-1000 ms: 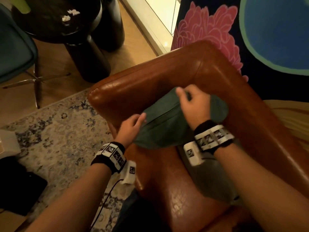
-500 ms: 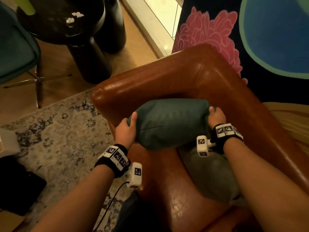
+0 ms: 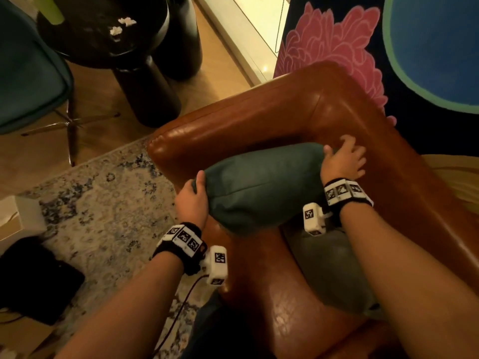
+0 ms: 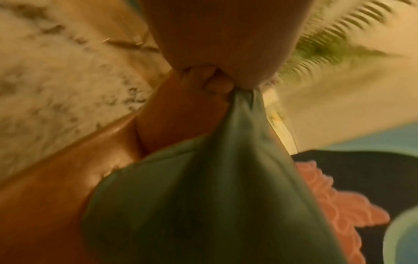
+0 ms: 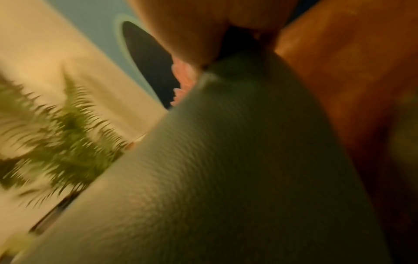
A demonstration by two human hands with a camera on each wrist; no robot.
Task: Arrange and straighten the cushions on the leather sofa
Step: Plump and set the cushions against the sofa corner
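Observation:
A teal cushion stands on its long edge in the corner of the brown leather sofa, against the armrest. My left hand pinches its left corner; in the left wrist view the fingers bunch the teal cushion fabric. My right hand lies on the cushion's upper right end with fingers spread, next to the sofa back. The right wrist view is filled by the cushion with the hand at its tip. A second, grey-green cushion lies flat on the seat under my right forearm.
A black round table and a teal chair stand on the wooden floor beyond the armrest. A patterned rug with a black object lies left. A dark panel with a pink flower is behind the sofa.
The cushion has been turned from flat onto its edge and moved toward the sofa corner. My right hand rose from its lower right end to the top right, fingers now spread. My left hand keeps the left corner.

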